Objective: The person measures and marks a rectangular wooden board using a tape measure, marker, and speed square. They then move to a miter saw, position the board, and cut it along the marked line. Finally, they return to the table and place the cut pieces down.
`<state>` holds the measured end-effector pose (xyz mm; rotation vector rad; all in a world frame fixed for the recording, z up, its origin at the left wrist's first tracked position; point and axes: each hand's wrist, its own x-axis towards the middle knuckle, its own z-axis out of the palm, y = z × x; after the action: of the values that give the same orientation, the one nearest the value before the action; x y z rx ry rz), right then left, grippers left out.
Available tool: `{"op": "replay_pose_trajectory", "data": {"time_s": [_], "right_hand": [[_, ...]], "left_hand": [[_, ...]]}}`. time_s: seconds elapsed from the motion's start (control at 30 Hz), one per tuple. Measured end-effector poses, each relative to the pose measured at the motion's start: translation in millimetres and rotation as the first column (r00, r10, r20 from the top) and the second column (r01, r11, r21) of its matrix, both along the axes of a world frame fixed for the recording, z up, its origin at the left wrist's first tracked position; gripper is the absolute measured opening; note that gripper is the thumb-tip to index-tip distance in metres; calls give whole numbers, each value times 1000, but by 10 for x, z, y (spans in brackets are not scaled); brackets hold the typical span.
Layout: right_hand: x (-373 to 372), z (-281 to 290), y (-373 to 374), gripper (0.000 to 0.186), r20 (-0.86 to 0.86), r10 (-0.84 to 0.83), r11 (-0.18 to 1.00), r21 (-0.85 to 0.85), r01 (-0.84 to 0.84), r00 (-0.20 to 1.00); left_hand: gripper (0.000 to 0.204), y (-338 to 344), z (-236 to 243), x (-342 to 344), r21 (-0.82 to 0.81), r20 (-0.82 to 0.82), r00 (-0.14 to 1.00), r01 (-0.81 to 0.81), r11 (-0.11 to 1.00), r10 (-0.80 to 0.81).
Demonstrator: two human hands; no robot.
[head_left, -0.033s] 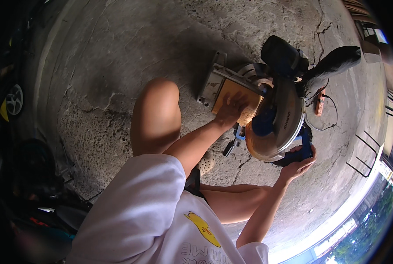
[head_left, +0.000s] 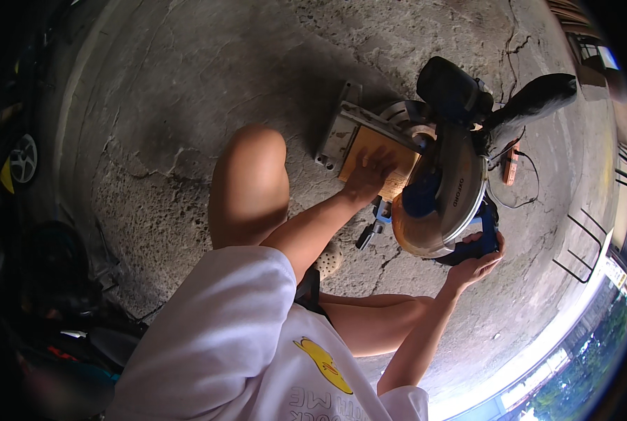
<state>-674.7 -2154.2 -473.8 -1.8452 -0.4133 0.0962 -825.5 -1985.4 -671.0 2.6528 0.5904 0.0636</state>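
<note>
A blue, black and silver miter saw (head_left: 454, 126) sits on the concrete floor right of my raised knee, its dust bag (head_left: 538, 98) pointing rightward. On the saw's metal base (head_left: 327, 140) lies a tan wooden board (head_left: 353, 151), pressed under the spread fingers of my left hand (head_left: 371, 172) beside the blade guard (head_left: 436, 210). My right hand (head_left: 482, 259) is wrapped round the saw's dark blue handle (head_left: 487, 228), its fingers partly hidden. A blue and black adjustment handle (head_left: 373, 230) sticks out from the base toward me.
An orange power strip (head_left: 510, 167) with a black cable lies behind the saw. Black metal rods (head_left: 577, 274) are at the right edge of the concrete floor (head_left: 173, 84). A wheel (head_left: 23, 158) and dark clutter are along the left. My bent legs surround the near side of the saw.
</note>
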Motion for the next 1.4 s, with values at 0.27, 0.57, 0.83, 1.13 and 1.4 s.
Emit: {"op": "replay_pose_trajectory", "data": {"time_s": [0.27,0.57,0.83,1.13,1.4], "right_hand": [[2,-127,-21,58,9,-12,1000,20,11,1000],[-43,-262,-83,59,72,-16,1000,27,14,997],[-76,-332,-84,61,93,-23,999,42,19,995],[-98,-370,-87,58,93,-21,997,78,14,995],[-123,-367,-81,58,109,-36,998,64,29,993]], "left_hand": [[62,59,-26,53,38,-37,999,-5,999,6],[52,35,-161,100,-115,-172,985,-48,992,27],[55,25,-106,82,-10,-143,989,-23,1000,21],[59,44,-28,60,37,-123,992,-15,999,19],[60,45,23,48,53,-126,992,-2,999,9]]}}
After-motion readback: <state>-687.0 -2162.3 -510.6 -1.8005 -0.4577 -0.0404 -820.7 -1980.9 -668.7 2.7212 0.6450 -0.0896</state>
